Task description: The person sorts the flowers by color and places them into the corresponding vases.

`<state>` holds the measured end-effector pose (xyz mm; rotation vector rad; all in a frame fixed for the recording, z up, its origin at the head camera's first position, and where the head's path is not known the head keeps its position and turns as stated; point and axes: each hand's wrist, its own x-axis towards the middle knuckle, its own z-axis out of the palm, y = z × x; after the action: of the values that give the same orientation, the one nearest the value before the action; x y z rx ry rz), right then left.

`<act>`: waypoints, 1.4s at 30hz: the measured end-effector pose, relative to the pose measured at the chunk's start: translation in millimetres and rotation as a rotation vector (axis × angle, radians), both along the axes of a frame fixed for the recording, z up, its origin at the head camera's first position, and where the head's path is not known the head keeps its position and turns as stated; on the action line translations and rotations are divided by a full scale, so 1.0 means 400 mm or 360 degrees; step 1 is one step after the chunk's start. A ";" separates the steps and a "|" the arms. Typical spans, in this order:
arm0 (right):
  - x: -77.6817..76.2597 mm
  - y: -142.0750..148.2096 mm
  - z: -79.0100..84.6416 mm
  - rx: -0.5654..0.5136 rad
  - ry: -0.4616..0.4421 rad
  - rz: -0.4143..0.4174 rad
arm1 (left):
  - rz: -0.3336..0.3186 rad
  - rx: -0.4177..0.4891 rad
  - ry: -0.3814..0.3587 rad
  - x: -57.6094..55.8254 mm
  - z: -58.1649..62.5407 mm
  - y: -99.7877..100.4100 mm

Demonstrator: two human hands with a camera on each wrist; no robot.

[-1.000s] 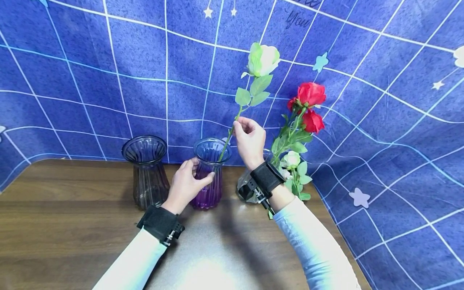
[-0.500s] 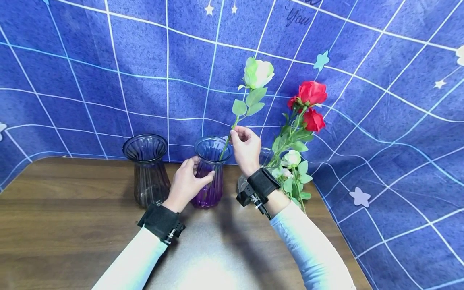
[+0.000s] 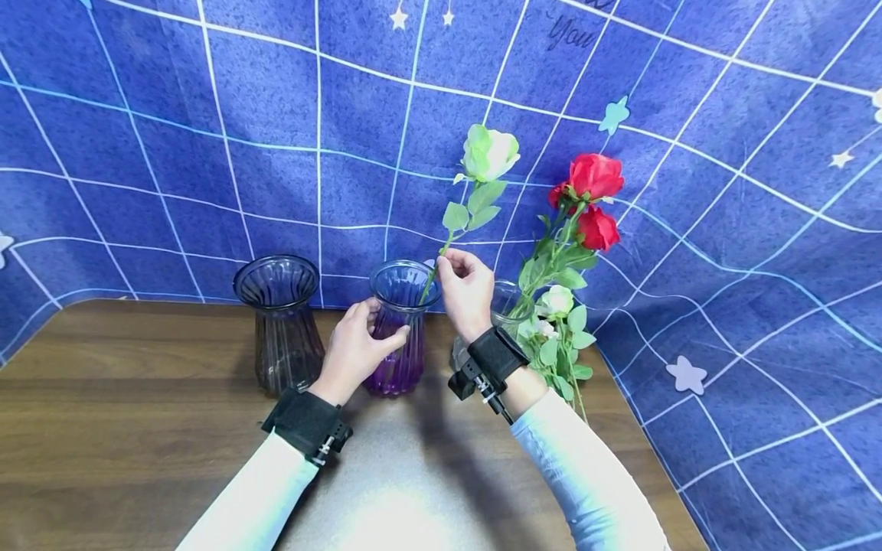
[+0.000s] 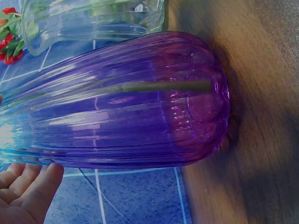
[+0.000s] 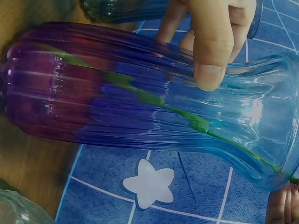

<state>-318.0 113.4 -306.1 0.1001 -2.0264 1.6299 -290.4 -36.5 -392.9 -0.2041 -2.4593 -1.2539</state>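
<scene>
A ribbed glass vase [image 3: 396,360], blue at the rim and purple below, stands upright on the table. My left hand [image 3: 354,344] holds it at the neck, thumb in front and fingers on the far side. Between the thumb and fingers of my right hand [image 3: 467,292] is the green stem of a white rose [image 3: 491,154], pinched just above the rim. The rose leans to the right. Its lower stem [image 4: 163,87] shows through the glass in the left wrist view and reaches close to the vase's bottom.
A dark grey glass vase [image 3: 285,344] stands to the left. To the right, a clear glass vase [image 3: 511,300] is partly behind my right wrist, with red roses [image 3: 596,177] and smaller white roses [image 3: 556,300] by it. A blue patterned cloth [image 3: 276,107] hangs behind the table [image 3: 138,398].
My right hand has moved down and slightly left, lowering the white rose deeper into the blue and purple vase. My left hand has stayed on the vase's neck.
</scene>
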 end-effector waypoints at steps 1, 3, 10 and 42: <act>0.000 0.001 0.000 0.0006 -0.0001 -0.0003 | 0.0000 -0.0002 0.0003 0.000 0.001 0.000; 0.001 0.002 0.001 0.0029 -0.0005 -0.0015 | -0.0001 -0.0004 0.0010 0.001 0.002 0.001; 0.002 0.009 0.002 0.0088 -0.0027 -0.0031 | -0.0003 -0.0008 0.0017 0.004 0.006 0.003; 0.005 0.031 0.001 -0.0057 0.0020 0.0020 | -0.0003 -0.0001 0.0037 0.003 0.004 0.003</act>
<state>-316.1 125.7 -305.9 0.1104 -1.9898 1.6687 -289.2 -35.4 -391.4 -0.2194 -2.4405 -1.2449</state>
